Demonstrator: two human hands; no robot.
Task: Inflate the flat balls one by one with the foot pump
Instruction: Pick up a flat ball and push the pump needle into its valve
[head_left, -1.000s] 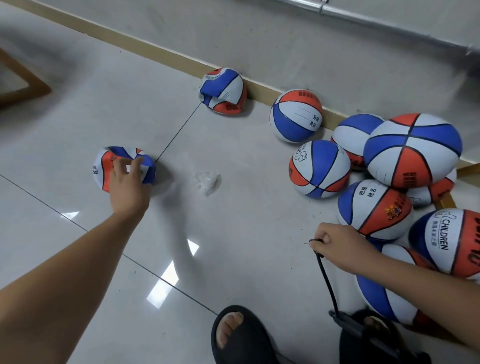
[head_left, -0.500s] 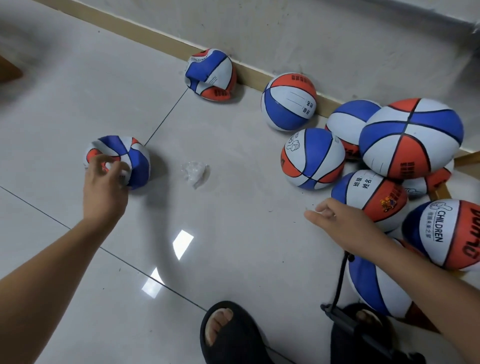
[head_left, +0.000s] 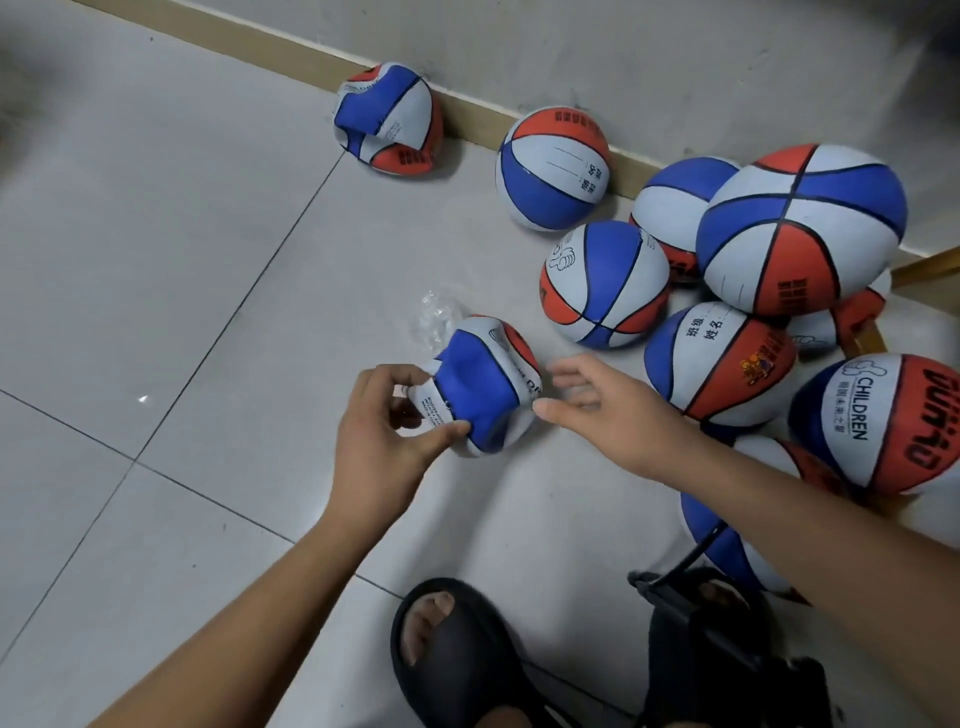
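— While both hands were out over the tiled floor (head_left: 156, 260), what did each one have?

— The left hand (head_left: 384, 415) pinched a flat ball (head_left: 483, 384), with its thumb under the crumpled left side and its fingers curled over the top. The right hand (head_left: 608, 410) held nothing. Its fingers were spread and relaxed, and its thumb tip was just beside the ball's right edge. I could not tell whether it touched.

— And where was that ball?

— It was in the middle of the scene, low over the floor between the two hands. It was blue, white and orange, and folded in on itself. A scrap of crumpled clear plastic (head_left: 436, 312) lay just beyond it.

— Were there any other flat ones?

— A second caved-in ball (head_left: 387, 119) leaned against the baseboard (head_left: 260, 47) at the far wall, well apart from the first.

— What about the rest?

— The inflated balls (head_left: 800, 228) were heaped at the right along the wall. One of them was printed CHILDREN (head_left: 878, 421).

— Where was the pump?

— The black foot pump (head_left: 670, 592) sat at the near right. Its hose (head_left: 701, 545) ran up behind the right forearm. A foot in a black slipper (head_left: 452, 639) stood just to the left of it.
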